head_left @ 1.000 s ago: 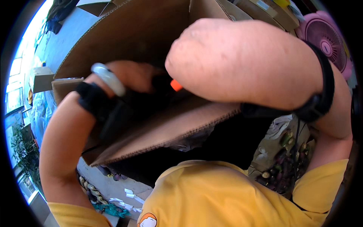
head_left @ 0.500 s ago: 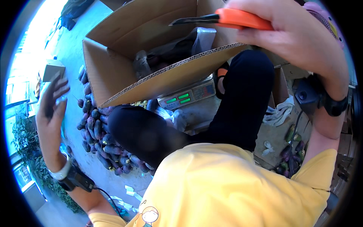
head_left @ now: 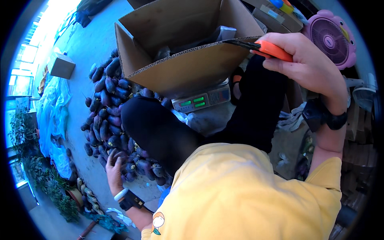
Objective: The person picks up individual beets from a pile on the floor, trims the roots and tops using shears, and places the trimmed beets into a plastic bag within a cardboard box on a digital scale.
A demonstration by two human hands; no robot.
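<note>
My right hand [head_left: 302,58] is closed around an orange-handled tool [head_left: 276,51] with a dark, pointed blade. The blade reaches over the near rim of an open cardboard box [head_left: 188,68]; I cannot tell if they touch. That box stands on a scale [head_left: 204,99] with green displays, beyond my knees. Inside it are dark contents and a pale plastic bag [head_left: 226,33], partly hidden by the near wall. At lower left my left hand [head_left: 115,176] is empty, fingers apart, by a pile of dark purple, radish-like roots [head_left: 106,98]; whether it touches them is unclear.
A pink fan [head_left: 330,40] stands at far right, near more cardboard boxes [head_left: 276,18]. On the left are a small box [head_left: 62,66], blue plastic sheeting [head_left: 54,120] and green plants [head_left: 56,196]. A pale cloth [head_left: 292,119] lies right of my leg.
My left hand has moved down and right, toward the root pile. My right hand has lowered slightly with the orange-handled tool, whose blade now overlaps the box's near rim. The view has shifted.
</note>
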